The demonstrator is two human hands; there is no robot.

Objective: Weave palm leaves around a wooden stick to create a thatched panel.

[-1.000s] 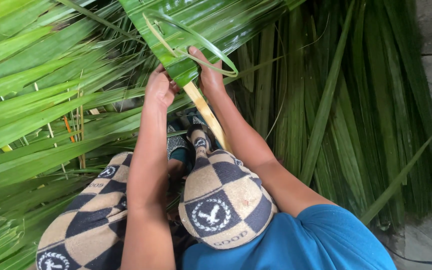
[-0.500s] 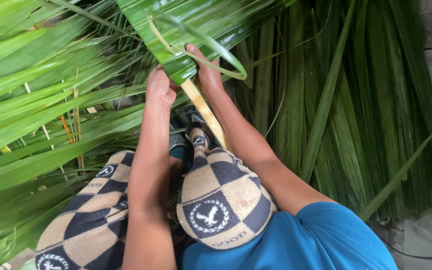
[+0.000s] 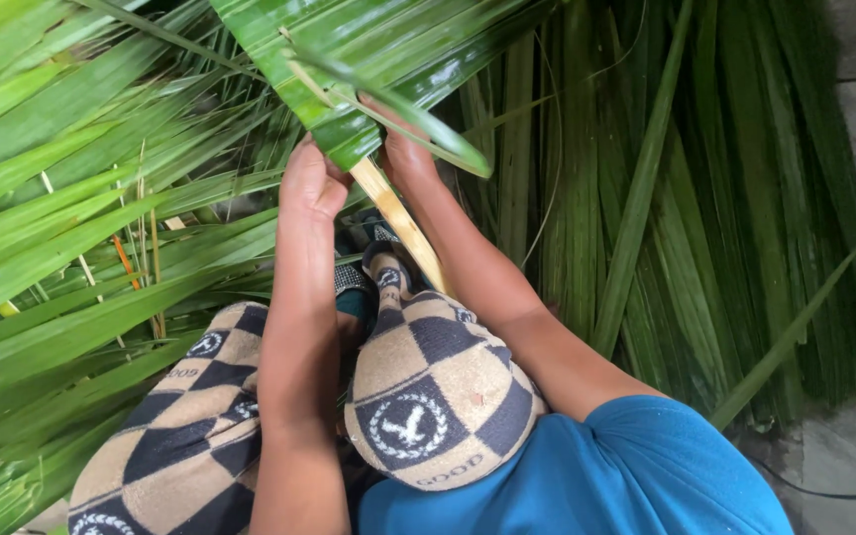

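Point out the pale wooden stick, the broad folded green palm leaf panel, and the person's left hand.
pale wooden stick (image 3: 400,224), head view, on the middle of its bare length.
broad folded green palm leaf panel (image 3: 349,50), head view, on its glossy upper surface.
left hand (image 3: 307,186), head view, on the back of the hand.

Hands: two, left hand (image 3: 306,180) and right hand (image 3: 406,154), upper centre of frame. Pale split stalk (image 3: 400,224): one, running down between the hands. Woven palm-leaf panel (image 3: 369,45): one, top centre. Checked trouser knees (image 3: 428,391): two, lower centre and lower left. Loose palm fronds (image 3: 42,248): too many to count, left and right.
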